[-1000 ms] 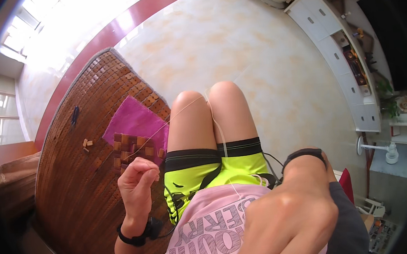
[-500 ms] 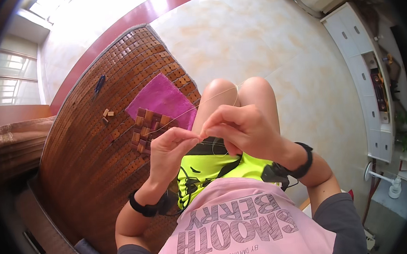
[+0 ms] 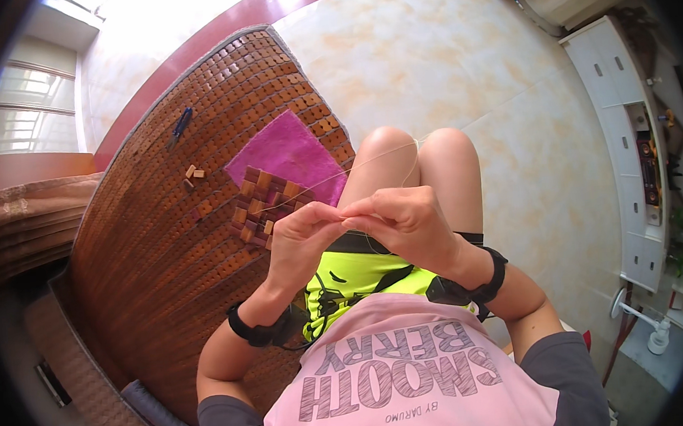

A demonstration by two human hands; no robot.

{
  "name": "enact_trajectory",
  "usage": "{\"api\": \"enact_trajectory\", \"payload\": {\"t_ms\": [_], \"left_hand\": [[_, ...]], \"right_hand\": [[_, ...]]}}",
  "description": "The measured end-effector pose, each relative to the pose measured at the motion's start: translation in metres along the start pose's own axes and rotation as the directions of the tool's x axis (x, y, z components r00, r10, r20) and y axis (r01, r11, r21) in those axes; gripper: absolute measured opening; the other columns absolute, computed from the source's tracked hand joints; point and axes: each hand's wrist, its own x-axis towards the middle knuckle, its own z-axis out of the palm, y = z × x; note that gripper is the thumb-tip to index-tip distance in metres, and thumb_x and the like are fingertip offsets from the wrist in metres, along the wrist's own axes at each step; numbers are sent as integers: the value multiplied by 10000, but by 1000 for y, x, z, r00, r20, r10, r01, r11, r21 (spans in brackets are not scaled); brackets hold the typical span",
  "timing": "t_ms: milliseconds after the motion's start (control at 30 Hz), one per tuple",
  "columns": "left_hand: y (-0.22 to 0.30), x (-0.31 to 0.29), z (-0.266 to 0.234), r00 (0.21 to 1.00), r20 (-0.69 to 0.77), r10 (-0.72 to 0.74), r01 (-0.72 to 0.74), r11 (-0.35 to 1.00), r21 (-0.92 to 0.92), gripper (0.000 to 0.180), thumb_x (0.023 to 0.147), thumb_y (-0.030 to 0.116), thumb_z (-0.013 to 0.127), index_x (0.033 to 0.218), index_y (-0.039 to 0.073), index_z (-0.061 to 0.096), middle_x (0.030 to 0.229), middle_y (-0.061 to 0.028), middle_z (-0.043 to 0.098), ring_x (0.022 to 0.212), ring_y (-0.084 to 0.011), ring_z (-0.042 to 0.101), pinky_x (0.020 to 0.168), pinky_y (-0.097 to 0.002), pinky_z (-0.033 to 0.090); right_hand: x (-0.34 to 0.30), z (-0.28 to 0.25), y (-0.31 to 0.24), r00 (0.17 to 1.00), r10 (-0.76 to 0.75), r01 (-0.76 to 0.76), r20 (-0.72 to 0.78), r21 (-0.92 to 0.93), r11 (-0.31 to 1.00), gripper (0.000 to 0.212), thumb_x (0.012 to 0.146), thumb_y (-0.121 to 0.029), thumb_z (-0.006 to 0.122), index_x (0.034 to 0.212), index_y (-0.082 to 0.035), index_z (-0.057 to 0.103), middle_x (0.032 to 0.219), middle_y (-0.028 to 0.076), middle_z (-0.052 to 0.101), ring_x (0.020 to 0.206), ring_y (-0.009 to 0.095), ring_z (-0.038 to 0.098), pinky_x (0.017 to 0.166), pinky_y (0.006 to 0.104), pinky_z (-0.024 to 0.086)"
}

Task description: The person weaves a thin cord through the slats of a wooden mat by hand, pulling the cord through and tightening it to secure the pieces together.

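My left hand [image 3: 300, 238] and my right hand [image 3: 412, 224] meet above my lap, thumb and forefinger of each pinched together. Between their touching fingertips they grip a thin pale string [image 3: 370, 163]. One length of it runs across my knees and over to a mat-like piece of wooden blocks [image 3: 255, 205] at the left. Dark and light blocks alternate in that piece, which lies partly over a purple cloth [image 3: 293, 147]. Just where the string ends at my fingertips is too small to make out.
A slatted brown bamboo mat [image 3: 150, 250] covers the seat to my left. On it lie several loose small wooden blocks [image 3: 195, 173] and a dark blue slim tool [image 3: 182, 124]. A white cabinet [image 3: 612, 115] stands along the right, with a white desk fan [image 3: 657, 336] near it.
Both hands have drawn level and pressed closer at the fingertips, the right hand's fingers more folded. The view has shifted slightly, so the surroundings sit further right.
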Motion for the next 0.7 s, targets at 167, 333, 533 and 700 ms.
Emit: {"api": "enact_trajectory", "payload": {"t_ms": [167, 333, 533, 700], "left_hand": [[3, -1, 0, 1000, 2, 8, -8, 997, 78, 101, 891, -42, 644, 983, -8, 668, 902, -9, 683, 853, -43, 612, 759, -185, 496], [0, -1, -1, 999, 19, 47, -49, 994, 97, 104, 891, -39, 644, 987, -7, 667, 899, -4, 681, 853, -37, 608, 750, -182, 486], [0, 1, -2, 998, 28, 61, -64, 987, 147, 106, 889, -34, 648, 989, -7, 669, 896, -7, 680, 853, -43, 609, 760, -194, 486], [1, 2, -2, 997, 33, 74, -78, 989, 128, 109, 889, -36, 646, 989, -3, 674, 904, -8, 675, 861, -43, 601, 768, -198, 479]], "right_hand": [[-2, 3, 3, 997, -73, 73, -2, -83, 994, 80, 820, -91, 736, 890, -54, 726, 633, 112, 620, 550, 250, 626, 523, 323, 502], [-2, 8, 5, 994, -105, 102, -29, -96, 990, 55, 813, -82, 732, 861, -55, 722, 630, 109, 623, 535, 254, 622, 503, 337, 499], [-1, 7, 7, 994, -108, 105, -11, -133, 985, 52, 817, -99, 726, 823, -50, 709, 637, 108, 635, 540, 262, 628, 504, 347, 504], [1, 7, 7, 995, -104, 102, -7, -145, 984, 68, 819, -109, 723, 803, -48, 700, 640, 107, 635, 545, 264, 630, 503, 350, 506]]}}
